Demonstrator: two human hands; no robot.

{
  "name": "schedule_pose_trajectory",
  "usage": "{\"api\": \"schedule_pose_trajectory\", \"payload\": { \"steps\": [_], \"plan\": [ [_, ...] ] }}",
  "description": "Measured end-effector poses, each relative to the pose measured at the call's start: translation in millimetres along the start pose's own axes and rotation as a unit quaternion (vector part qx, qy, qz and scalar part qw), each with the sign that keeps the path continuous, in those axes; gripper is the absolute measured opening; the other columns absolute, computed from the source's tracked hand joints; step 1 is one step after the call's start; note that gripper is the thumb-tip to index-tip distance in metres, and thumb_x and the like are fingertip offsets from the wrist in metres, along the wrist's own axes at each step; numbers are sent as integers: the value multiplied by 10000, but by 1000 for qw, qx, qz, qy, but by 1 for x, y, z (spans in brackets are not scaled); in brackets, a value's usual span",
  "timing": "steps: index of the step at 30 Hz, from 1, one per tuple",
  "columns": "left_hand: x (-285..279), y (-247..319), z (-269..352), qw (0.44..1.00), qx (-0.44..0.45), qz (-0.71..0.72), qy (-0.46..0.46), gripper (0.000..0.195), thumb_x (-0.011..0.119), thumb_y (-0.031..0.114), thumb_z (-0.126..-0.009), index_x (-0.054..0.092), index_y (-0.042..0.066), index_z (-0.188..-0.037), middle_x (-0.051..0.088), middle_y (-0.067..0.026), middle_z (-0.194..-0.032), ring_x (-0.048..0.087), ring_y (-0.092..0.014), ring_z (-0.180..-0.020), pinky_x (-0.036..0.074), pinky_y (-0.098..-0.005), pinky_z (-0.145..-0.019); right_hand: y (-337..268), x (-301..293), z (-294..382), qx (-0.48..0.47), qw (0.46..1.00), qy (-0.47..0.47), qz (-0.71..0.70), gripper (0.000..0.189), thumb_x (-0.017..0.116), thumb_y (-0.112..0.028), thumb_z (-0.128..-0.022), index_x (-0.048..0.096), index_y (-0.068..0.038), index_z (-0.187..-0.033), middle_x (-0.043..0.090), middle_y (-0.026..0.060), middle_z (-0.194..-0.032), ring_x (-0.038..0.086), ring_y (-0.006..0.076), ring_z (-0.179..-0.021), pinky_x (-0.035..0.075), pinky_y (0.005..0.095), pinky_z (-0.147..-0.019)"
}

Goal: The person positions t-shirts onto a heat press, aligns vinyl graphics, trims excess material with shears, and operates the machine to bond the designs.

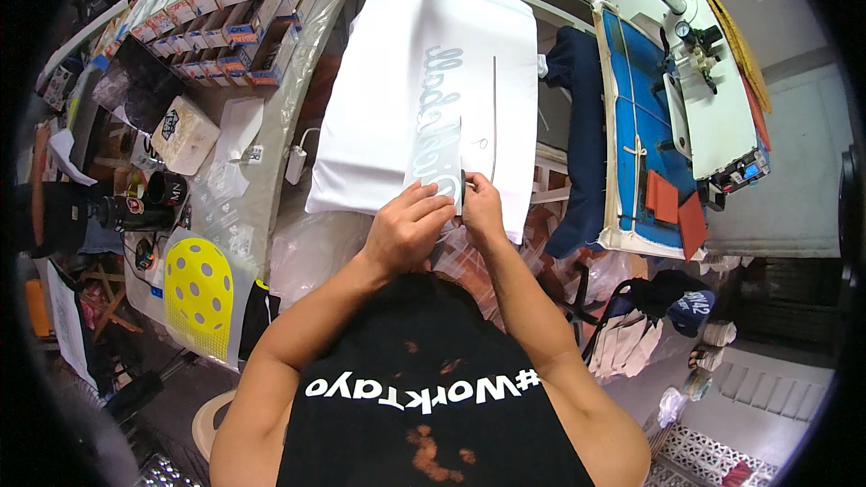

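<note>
A white garment (379, 81) is stretched over a board in front of me. On it lies a long translucent transfer film (433, 115) bearing pale script lettering. My left hand (409, 220) rests on the film's near end, with its fingers spread over the lettering. Beside it, my right hand (482, 206) pinches a thin dark strip (463, 182) at the film's right edge. A dark flexible line, perhaps a cord or tape, (494, 101) lies on the garment to the right of the film.
Stacked cardboard bins (230, 20) fill the left table's far end. A yellow dotted print on film (199, 284) lies nearer. A heat press (717, 95) stands right, beside a blue padded surface (636, 101) with red pads (663, 197). Dark blue cloth (578, 149) hangs between.
</note>
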State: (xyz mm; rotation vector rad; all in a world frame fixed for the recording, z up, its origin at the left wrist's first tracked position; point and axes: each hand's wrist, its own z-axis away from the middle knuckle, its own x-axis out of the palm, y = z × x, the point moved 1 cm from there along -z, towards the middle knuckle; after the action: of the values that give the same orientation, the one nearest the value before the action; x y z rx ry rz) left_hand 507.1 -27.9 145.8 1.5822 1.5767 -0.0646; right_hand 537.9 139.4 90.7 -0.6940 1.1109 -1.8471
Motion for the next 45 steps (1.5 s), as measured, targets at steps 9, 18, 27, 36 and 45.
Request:
{"api": "schedule_pose_trajectory", "payload": {
  "steps": [9, 18, 27, 36, 45],
  "plan": [
    [-15, 17, 0, 1000, -4, 11, 7, 211, 669, 4, -752, 675, 37, -961, 700, -101, -1025, 672, -330, -1016, 547, -478, -909, -13, 5, -23, -9, 1000, 21, -18, 244, 566, -162, -962, 597, 53, -1075, 634, 75, -696, 535, 108, -472, 399, 263, -369],
    [-21, 28, 1, 1000, -4, 14, 23, 198, 672, 0, -753, 684, 30, -947, 705, -101, -1003, 682, -322, -986, 564, -463, -886, -21, 9, -33, -10, 999, 30, -19, 245, 587, -174, -951, 600, 42, -1067, 632, 67, -696, 538, 121, -478, 385, 269, -366],
    [-40, 47, -7, 1000, 4, 18, 21, 187, 678, -5, -745, 693, 23, -930, 704, -100, -983, 687, -313, -959, 575, -444, -858, -36, 11, -57, -19, 999, 37, -23, 247, 583, -189, -955, 613, 40, -1044, 613, 59, -654, 513, 121, -459, 355, 271, -359],
    [-43, 50, -4, 999, -1, 22, 23, 186, 677, -11, -747, 690, 22, -929, 704, -98, -979, 688, -312, -961, 573, -445, -861, -44, 13, -70, -13, 999, 40, -1, 235, 570, -173, -954, 610, 45, -1031, 597, 57, -658, 502, 128, -465, 348, 279, -371],
    [-50, 49, -3, 999, -31, 37, 21, 201, 680, -35, -734, 682, 20, -928, 700, -113, -950, 692, -333, -944, 570, -428, -854, -45, 12, -90, -34, 998, 39, 20, 196, 568, -146, -920, 620, 15, -1019, 595, 61, -677, 520, 133, -490, 364, 281, -386]
  ]
}}
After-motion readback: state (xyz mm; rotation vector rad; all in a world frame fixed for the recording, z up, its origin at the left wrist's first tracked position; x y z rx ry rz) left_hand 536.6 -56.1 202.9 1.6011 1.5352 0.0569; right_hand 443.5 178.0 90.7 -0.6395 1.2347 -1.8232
